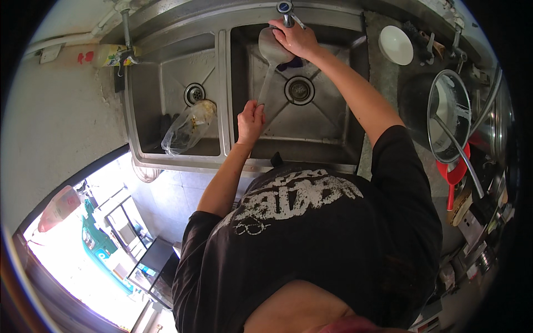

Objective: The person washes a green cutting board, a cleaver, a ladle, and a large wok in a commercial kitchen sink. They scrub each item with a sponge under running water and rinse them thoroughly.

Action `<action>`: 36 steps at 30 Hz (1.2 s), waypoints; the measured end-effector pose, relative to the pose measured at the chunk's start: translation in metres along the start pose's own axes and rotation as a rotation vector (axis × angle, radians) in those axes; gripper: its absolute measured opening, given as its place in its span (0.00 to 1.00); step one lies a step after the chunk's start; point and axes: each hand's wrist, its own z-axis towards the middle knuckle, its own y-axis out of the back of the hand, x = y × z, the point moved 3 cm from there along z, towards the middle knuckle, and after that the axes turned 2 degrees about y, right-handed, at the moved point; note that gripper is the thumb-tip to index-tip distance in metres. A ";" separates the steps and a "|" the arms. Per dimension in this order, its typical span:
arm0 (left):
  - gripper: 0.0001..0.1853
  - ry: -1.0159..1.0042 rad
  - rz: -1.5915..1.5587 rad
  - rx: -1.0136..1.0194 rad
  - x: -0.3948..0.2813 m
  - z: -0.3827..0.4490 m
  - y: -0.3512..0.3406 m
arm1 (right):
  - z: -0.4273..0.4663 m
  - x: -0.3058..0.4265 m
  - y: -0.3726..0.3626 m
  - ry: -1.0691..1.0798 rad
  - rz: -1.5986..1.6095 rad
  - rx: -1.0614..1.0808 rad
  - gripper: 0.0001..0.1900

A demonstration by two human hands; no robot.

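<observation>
Over the right basin of a steel double sink (227, 91), I hold a metal wok spatula (266, 48) with a broad rounded head and a long thin handle. My left hand (251, 123) is closed around the lower end of the handle. Up at the head, my right hand (297, 39) grips the far right edge, its fingers partly hidden from me. The chrome tap (285, 18) stands just beyond those fingers. A dark cloth-like item (291, 64) peeks out below the spatula head, mostly covered. Below it lies the round drain strainer (299, 90).
In the left basin, a clear plastic bag (189, 127) with food residue lies beside the drain. To the right, the counter holds a white bowl (396, 45), a deep metal pot (447, 116) with a ladle (462, 160) in it, and a red plastic scoop (452, 177). A yellow-labelled bottle (112, 56) stands at left.
</observation>
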 end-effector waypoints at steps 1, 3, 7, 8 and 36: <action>0.08 -0.001 0.002 0.004 0.000 -0.001 0.000 | 0.000 0.004 0.004 0.033 -0.022 0.004 0.13; 0.09 0.015 0.003 0.016 0.000 -0.002 0.000 | 0.000 0.012 0.011 0.173 0.019 0.008 0.13; 0.09 0.060 -0.035 0.044 -0.007 0.000 -0.001 | -0.011 0.028 0.018 0.372 0.061 0.028 0.14; 0.09 0.088 -0.048 0.053 -0.009 0.001 -0.003 | -0.016 0.036 0.017 0.437 0.075 -0.002 0.15; 0.09 -0.224 0.305 -0.057 -0.008 -0.022 0.013 | 0.006 -0.016 -0.030 -0.356 0.369 0.455 0.15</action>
